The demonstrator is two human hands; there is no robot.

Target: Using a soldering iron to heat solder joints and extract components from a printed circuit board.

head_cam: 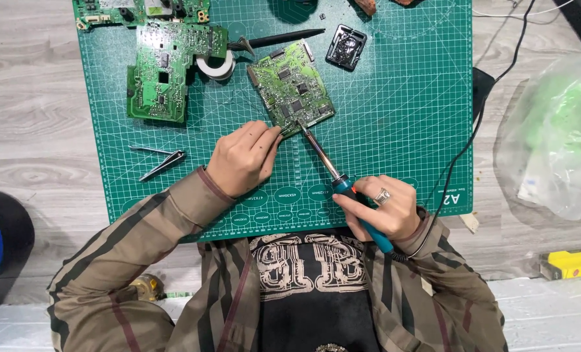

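While the right hand (380,207) wraps its fingers around the blue handle of a soldering iron (342,186), the metal tip reaches up and away from them to the near edge of a small green circuit board (291,88). That board lies tilted on the green cutting mat (401,117). The left hand (241,160) has its fingers curled, the tips pinching something thin at the board's near corner, just beside the iron's tip. Tweezers (162,161) lie left of the left-hand fingers; a larger circuit board (163,68) and a roll of white tape (215,65) lie beyond them.
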